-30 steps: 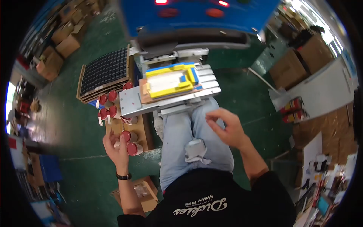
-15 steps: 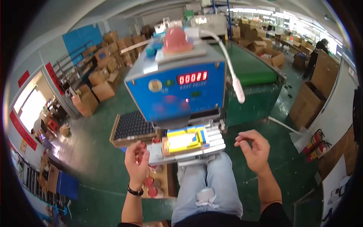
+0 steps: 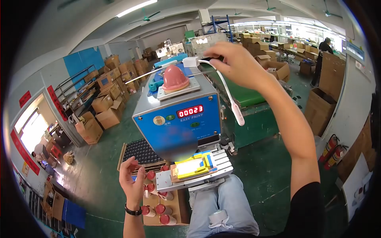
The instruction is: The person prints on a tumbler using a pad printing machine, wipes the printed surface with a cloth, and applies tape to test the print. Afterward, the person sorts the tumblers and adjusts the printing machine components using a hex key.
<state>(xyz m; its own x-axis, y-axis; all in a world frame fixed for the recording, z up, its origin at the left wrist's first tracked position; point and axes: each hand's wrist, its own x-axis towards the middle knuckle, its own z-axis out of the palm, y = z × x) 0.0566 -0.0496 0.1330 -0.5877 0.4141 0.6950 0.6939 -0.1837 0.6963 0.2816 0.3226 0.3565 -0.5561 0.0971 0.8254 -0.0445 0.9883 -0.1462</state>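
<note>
My right hand (image 3: 242, 67) is raised over the right side of the blue-fronted pad printer (image 3: 190, 123), fingers apart and nothing visible in them. Its fingertips are close to a small white box (image 3: 190, 62) with a white cable (image 3: 222, 81); I cannot tell whether they touch. My left hand (image 3: 133, 180) hovers at the lower left, fingers loosely bent and thumb apart, holding nothing. Beside it are several red-capped containers (image 3: 160, 209) in a cardboard box (image 3: 180, 208). A yellow and blue fixture (image 3: 194, 166) sits on the printer's metal bed. A pink dome pad (image 3: 174, 79) rests on top.
Behind my left hand is a dark gridded tray (image 3: 139, 152). A green conveyor (image 3: 254, 99) runs behind the printer. Stacked cartons (image 3: 115, 79) stand at the left, fire extinguishers (image 3: 335, 154) at the right. A person in dark clothes (image 3: 325, 47) is far off at the right.
My right hand has risen from beside the bed to near the printer's top. My left hand has dropped slightly and left. The view has tilted upward.
</note>
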